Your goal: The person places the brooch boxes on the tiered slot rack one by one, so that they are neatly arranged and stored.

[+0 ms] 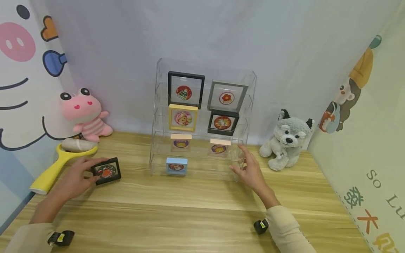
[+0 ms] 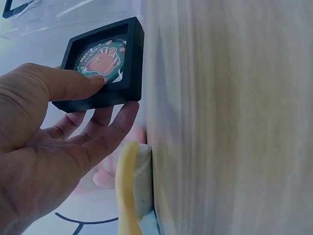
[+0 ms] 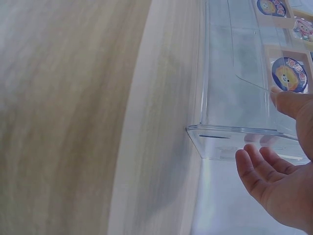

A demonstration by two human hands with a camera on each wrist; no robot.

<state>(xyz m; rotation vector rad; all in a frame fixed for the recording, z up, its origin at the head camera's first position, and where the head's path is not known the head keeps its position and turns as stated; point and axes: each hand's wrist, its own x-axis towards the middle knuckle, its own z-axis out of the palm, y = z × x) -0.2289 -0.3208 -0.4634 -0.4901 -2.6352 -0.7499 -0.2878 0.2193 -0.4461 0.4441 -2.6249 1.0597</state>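
My left hand pinches a small black square display frame between thumb and fingers. Inside the frame is a round green badge with a reddish cartoon figure. At the right end of a clear acrylic tiered stand, my right hand is spread, its thumb over the front of a low tier and its other fingers beside the end panel. Closest to that hand is a pale pink frame with a purple and yellow badge.
Several framed badges stand on the tiers, among them a yellow frame and a light blue frame. A yellow-handled lint roller and a pink plush frog are at the left. A grey plush dog sits right of the stand.
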